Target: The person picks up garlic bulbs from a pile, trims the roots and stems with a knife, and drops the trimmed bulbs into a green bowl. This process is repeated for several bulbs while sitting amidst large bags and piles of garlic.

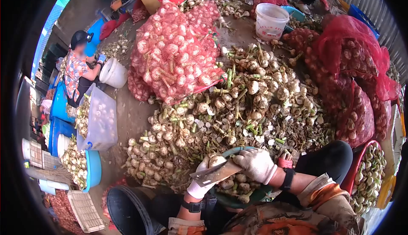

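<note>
The gloved right hand (257, 165) closes around a knife (216, 174), its handle hidden within the fist. The gloved left hand (199, 187) holds a pale garlic bulb (217, 161) just beyond the blade; the blade covers most of the fingers, so whether edge and bulb touch cannot be told. Beneath the grip, a basin (234, 150) containing bulbs is partly concealed by hands and knife. Beyond lies a loose garlic heap (178, 135); farther off, the netting of a red mesh sack (174, 52) veils its bulbs.
</note>
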`<state>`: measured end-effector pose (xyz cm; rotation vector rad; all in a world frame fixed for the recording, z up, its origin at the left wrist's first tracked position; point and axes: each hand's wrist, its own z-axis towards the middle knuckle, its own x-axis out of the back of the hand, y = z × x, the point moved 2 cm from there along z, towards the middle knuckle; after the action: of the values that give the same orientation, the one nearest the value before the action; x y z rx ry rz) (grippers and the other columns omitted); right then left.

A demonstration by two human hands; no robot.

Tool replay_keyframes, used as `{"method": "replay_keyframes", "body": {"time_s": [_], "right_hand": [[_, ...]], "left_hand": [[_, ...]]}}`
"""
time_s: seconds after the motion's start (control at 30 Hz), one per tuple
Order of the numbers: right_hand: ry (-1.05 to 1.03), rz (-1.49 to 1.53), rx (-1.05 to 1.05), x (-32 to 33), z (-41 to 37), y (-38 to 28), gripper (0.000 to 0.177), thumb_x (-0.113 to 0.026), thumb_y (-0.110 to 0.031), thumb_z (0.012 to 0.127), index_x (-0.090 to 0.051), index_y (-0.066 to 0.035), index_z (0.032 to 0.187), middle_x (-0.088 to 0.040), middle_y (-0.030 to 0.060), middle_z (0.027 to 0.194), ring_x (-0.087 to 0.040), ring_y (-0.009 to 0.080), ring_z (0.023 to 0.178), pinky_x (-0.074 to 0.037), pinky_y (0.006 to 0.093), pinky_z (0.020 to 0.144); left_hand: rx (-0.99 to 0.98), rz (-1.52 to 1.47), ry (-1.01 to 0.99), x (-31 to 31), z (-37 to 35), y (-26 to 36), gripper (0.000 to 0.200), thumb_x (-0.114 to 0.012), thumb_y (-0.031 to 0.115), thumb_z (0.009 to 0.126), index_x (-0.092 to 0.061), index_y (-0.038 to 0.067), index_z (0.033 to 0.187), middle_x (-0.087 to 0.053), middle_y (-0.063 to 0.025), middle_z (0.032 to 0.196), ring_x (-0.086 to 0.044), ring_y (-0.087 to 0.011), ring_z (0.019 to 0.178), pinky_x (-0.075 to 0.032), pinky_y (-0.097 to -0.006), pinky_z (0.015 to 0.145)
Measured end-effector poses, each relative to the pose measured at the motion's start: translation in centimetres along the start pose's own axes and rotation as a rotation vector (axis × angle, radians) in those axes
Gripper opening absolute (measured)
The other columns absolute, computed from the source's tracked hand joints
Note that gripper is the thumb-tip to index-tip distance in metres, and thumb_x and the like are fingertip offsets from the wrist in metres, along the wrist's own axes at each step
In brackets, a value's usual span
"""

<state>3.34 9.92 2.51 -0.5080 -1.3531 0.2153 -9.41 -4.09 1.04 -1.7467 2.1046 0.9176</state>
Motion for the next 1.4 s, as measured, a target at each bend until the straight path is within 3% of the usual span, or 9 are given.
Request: {"method": "replay_keyframes", "body": {"time_s": [0.17, 0.27, 0.4, 0.57, 0.6, 0.83, 0.87, 1.0, 1.4], "right_hand": [[-0.059, -0.154, -0.233, -2.9, 0.0, 5.6, 0.012, -0.060, -0.019, 0.080, -0.063, -0.011, 0.089, -0.064, 0.0087, 0.083, -0.066, 0.0262, 0.078, -0.052, 0.0379, 0.068], [0.111, -0.121, -0.358, -0.6, 0.7, 6.1, 0.009, -0.059, -0.017, 0.081, -0.063, -0.011, 0.086, -0.066, 0.0107, 0.079, -0.066, 0.0285, 0.076, -0.052, 0.0402, 0.067], [0.263, 0.030, -0.392, 1.7, 0.7, 5.0, 0.007, -0.062, -0.016, 0.078, -0.061, -0.010, 0.080, -0.063, 0.0125, 0.074, -0.063, 0.0322, 0.070, -0.050, 0.0420, 0.061], [0.269, 0.113, -0.451, 2.7, 1.3, 4.7, 0.010, -0.065, -0.018, 0.079, -0.061, -0.010, 0.078, -0.060, 0.0128, 0.068, -0.062, 0.0329, 0.067, -0.049, 0.0416, 0.059], [0.261, 0.114, -0.454, 2.7, 1.3, 5.0, 0.011, -0.066, -0.019, 0.079, -0.061, -0.009, 0.078, -0.060, 0.0129, 0.068, -0.062, 0.0329, 0.066, -0.049, 0.0413, 0.058], [0.266, 0.227, -0.555, 2.0, 1.8, 7.3, 0.014, -0.072, -0.022, 0.078, -0.065, -0.011, 0.083, -0.063, 0.0132, 0.070, -0.064, 0.0335, 0.064, -0.050, 0.0411, 0.058], [0.272, 0.228, -0.565, 1.8, 1.6, 7.5, 0.014, -0.073, -0.021, 0.078, -0.065, -0.010, 0.083, -0.064, 0.0133, 0.070, -0.064, 0.0335, 0.064, -0.050, 0.0409, 0.058], [0.248, 0.447, -0.700, 0.9, 1.6, 8.7, 0.016, -0.074, -0.021, 0.078, -0.065, -0.009, 0.083, -0.063, 0.0122, 0.067, -0.063, 0.0319, 0.063, -0.050, 0.0375, 0.059], [0.244, 1.317, -0.550, -1.8, 2.9, 6.3, 0.029, -0.073, -0.011, 0.083, -0.064, -0.003, 0.110, -0.067, 0.0018, 0.095, -0.059, 0.0087, 0.085, -0.050, 0.0267, 0.076]], "left_hand": [[-0.353, 0.853, -0.178, 0.8, -0.7, 1.4, 0.047, -0.078, 0.005, 0.076, -0.048, 0.006, 0.112, -0.060, -0.0014, 0.092, -0.061, -0.0126, 0.079, -0.054, -0.0265, 0.065], [-0.379, 0.726, -0.245, 2.0, 0.3, 0.6, 0.053, -0.082, 0.012, 0.073, -0.048, 0.006, 0.113, -0.064, -0.0014, 0.089, -0.063, -0.0145, 0.080, -0.053, -0.0269, 0.071], [-0.457, 1.674, -0.206, 1.3, 1.8, -0.9, 0.058, -0.081, 0.008, 0.074, -0.045, 0.002, 0.119, -0.063, -0.0091, 0.106, -0.062, -0.0183, 0.090, -0.053, -0.0327, 0.082], [-0.707, 1.517, 0.142, 3.5, 10.5, 6.5, 0.075, -0.081, 0.028, 0.076, -0.045, -0.003, 0.134, -0.062, -0.0178, 0.119, -0.062, -0.0195, 0.092, -0.051, -0.0307, 0.085], [-0.577, 1.525, 0.240, 1.9, 11.4, 8.8, 0.078, -0.079, 0.031, 0.078, -0.041, -0.007, 0.135, -0.051, -0.0236, 0.135, -0.052, -0.0308, 0.124, -0.040, -0.0348, 0.105], [-0.678, 1.669, 0.587, 10.3, 35.0, 11.5, 0.032, -0.062, 0.027, 0.083, -0.069, -0.003, 0.075, -0.069, -0.0195, 0.076, -0.070, -0.0266, 0.065, -0.054, -0.0391, 0.053], [-0.231, 1.346, 0.501, 6.2, 29.9, 11.4, 0.024, -0.060, 0.023, 0.085, -0.069, 0.001, 0.080, -0.068, -0.0143, 0.072, -0.066, -0.0178, 0.058, -0.048, -0.0306, 0.042], [-0.071, 0.690, 0.139, 9.5, 23.2, 11.2, 0.017, -0.064, 0.015, 0.086, -0.065, 0.005, 0.100, -0.063, -0.0024, 0.070, -0.051, -0.0087, 0.048, -0.035, -0.0208, 0.037], [-0.135, 1.002, -0.132, -1.8, 3.4, 1.8, 0.028, -0.071, 0.013, 0.082, -0.058, 0.002, 0.105, -0.059, 0.0008, 0.077, -0.059, -0.0077, 0.057, -0.040, -0.0180, 0.042]]}}
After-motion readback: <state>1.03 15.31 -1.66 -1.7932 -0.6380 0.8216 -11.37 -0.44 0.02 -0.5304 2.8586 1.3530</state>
